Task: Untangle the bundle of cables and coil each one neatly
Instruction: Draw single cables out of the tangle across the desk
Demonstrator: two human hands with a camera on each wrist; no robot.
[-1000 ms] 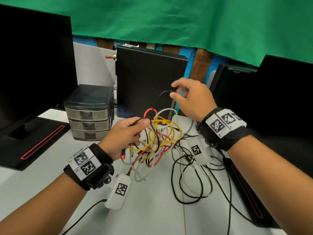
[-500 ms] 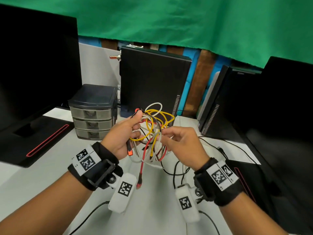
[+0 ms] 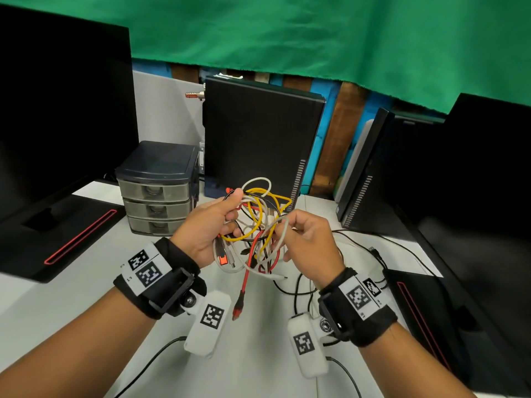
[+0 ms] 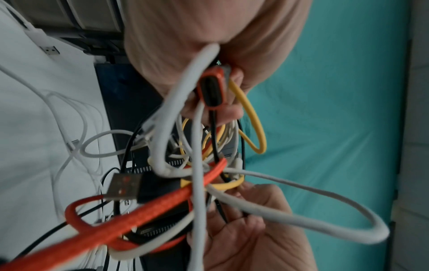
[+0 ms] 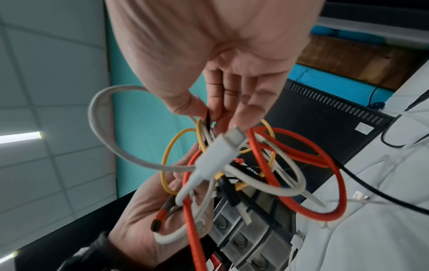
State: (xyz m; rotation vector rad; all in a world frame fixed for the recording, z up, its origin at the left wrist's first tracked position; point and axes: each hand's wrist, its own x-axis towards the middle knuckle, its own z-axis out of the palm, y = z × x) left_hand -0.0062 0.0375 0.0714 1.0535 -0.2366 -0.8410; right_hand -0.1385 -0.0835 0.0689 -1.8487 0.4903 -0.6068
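Note:
A tangled bundle of cables (image 3: 258, 222) hangs in the air above the white desk (image 3: 71, 285), between both hands. It holds yellow (image 3: 260, 209), white (image 3: 258, 182), thin black and red braided strands. My left hand (image 3: 232, 208) grips the bundle's upper left side, fingers curled round several strands and a black-and-orange plug (image 4: 212, 89). My right hand (image 3: 283, 225) pinches strands on the bundle's right side; the right wrist view shows a thin black cable (image 5: 207, 117) between its thumb and fingers. The red braided cable (image 3: 244, 285) dangles below, plug end down.
A grey drawer unit (image 3: 158, 188) stands left of the hands and a black computer tower (image 3: 258, 139) behind them. Black monitors and their bases flank both sides. Loose black cables (image 3: 359, 242) lie on the desk to the right, white ones (image 4: 69, 128) below the bundle.
My right hand came down from its raised position and took hold of the bundle's right side. The left hand lifted the bundle higher off the desk.

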